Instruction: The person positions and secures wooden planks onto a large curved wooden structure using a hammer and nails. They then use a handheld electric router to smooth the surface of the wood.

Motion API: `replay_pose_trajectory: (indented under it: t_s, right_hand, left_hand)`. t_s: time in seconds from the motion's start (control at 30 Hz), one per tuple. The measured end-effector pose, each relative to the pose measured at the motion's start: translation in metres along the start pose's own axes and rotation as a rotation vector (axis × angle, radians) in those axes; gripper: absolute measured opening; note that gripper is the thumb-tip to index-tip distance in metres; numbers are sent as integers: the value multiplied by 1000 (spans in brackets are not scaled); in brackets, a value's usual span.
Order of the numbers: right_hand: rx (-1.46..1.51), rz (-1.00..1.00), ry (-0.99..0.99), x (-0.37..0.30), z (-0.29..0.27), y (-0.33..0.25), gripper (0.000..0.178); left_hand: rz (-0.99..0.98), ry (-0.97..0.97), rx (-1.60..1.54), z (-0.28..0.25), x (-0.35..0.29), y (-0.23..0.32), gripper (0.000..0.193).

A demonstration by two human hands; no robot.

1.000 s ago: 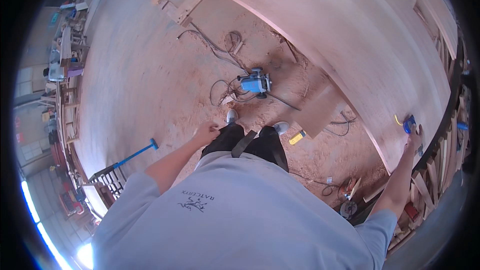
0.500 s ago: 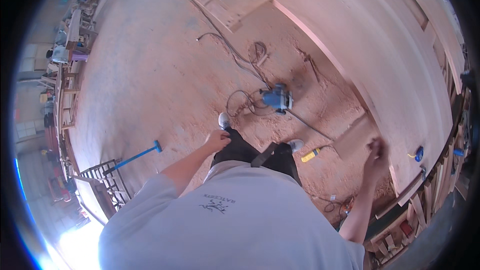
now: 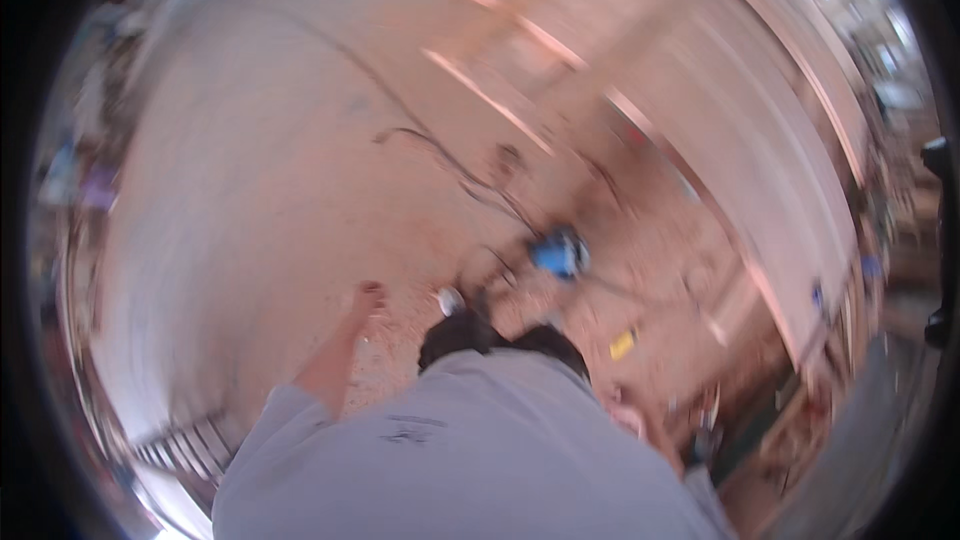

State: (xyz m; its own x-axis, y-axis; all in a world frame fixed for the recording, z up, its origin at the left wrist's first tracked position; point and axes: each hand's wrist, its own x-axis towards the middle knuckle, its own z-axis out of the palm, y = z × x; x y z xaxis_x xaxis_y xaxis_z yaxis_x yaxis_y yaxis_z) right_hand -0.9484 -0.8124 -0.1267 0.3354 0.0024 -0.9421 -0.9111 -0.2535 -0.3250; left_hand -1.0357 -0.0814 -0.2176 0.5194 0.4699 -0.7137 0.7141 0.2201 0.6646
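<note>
My left hand (image 3: pixel 371 295) hangs over the floor, left of my shoe (image 3: pixel 450 302). Its fingers are smeared by motion, and nothing shows in it. Close to my right side is my right hand (image 3: pixel 628 414), also blurred, its fingers not readable. Ahead of my feet a blue power tool, like a router (image 3: pixel 562 253), stands on the floor, with dark cords around it. A small yellow object (image 3: pixel 623 344) lies to the right of my feet, apart from both hands.
A dark cable (image 3: pixel 355 60) runs across the dusty floor (image 3: pixel 260 160). Large wooden panels and boards (image 3: pixel 740 110) fill the upper right. Lumber and clutter (image 3: pixel 800 420) lie at the lower right, a dark rack (image 3: pixel 190 448) at the lower left.
The whole view has shifted and blurred. My left hand has moved from my thigh out to the left. My right hand has come in from the panel's edge toward my body.
</note>
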Motion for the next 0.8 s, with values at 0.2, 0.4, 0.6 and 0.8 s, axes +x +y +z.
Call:
replay_pose_trajectory:
  t_s: [0.2, 0.4, 0.6, 0.8]
  right_hand:
    - [-319, -342, 291, -25, 33, -77, 26]
    - [-505, -183, 215, -57, 68, 12, 25]
    - [-238, -60, 411, 22, -6, 107, 19]
    - [-368, 0, 548, 174, -73, 199, 36]
  left_hand:
    - [-241, -31, 213, -70, -81, -1, 18]
    - [-275, -375, 500, 22, -84, 19, 21]
    - [45, -430, 427, 197, -90, 62, 26]
    - [357, -600, 842, 333, -142, -5, 27]
